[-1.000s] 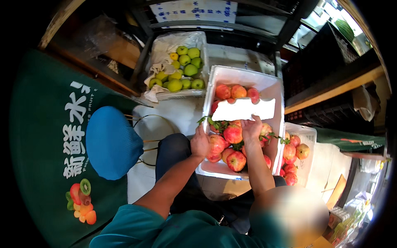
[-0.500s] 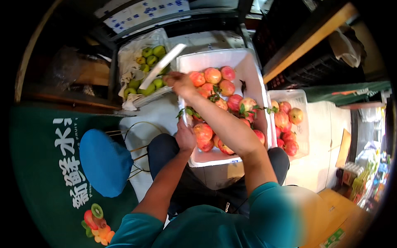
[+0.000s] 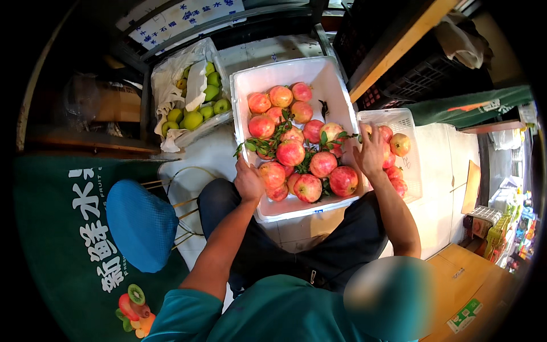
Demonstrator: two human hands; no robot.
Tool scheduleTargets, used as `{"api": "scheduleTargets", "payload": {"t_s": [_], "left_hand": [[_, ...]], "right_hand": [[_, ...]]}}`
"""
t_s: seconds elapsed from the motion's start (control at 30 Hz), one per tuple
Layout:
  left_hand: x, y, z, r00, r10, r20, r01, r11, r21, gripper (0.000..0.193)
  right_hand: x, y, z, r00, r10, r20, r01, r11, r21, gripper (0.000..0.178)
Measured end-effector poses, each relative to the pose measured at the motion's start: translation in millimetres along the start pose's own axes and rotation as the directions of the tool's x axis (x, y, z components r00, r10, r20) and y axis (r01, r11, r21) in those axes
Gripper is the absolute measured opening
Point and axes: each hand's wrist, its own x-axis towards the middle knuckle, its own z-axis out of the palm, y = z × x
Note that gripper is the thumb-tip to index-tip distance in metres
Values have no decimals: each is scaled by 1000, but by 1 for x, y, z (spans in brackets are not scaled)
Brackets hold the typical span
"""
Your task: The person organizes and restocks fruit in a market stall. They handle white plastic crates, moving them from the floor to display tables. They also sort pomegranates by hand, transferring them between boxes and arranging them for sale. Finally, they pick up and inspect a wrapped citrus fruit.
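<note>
A white foam box (image 3: 336,85) stands in front of my knees, holding several red pomegranates (image 3: 290,153), some with leafy green twigs (image 3: 279,132) among them. My left hand (image 3: 249,181) grips the box's left rim, close to a pomegranate and some leaves. At the right rim my right hand (image 3: 371,153) is open, fingers spread, between the box and a white plastic basket (image 3: 415,171) of more pomegranates. To the left, a lined crate (image 3: 225,122) holds green fruit (image 3: 192,119), with a white strip (image 3: 197,85) lying on top.
A blue-covered stool (image 3: 142,225) with thin metal legs stands at my left, by a dark green printed cloth (image 3: 51,239). Black crates (image 3: 433,85) and a wooden beam (image 3: 399,51) are at the far right. A cardboard box (image 3: 456,279) lies at the near right.
My right hand has swung from the green fruit, across the box, to its right rim. The white strip, blurred and slanted before, now rests on the green fruit. My left hand stays at the rim.
</note>
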Motion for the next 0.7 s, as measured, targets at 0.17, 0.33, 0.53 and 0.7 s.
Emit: {"api": "scheduleTargets", "payload": {"t_s": [0.17,0.33,0.53,0.7], "left_hand": [[0,-2,3,996,68,-53,-68,998,-5,60],[-2,3,-2,1000,-15,19,14,999,31,63],[-6,0,0,999,-46,20,46,999,27,64],[3,7,-5,984,-165,67,164,986,20,69]], "right_hand": [[-1,17,18,950,116,289,-156,980,120,34],[5,6,-2,973,198,-121,-136,910,391,18],[9,-33,-10,999,-38,3,34,919,393,35],[-5,3,31,844,291,451,-415,886,205,54]]}}
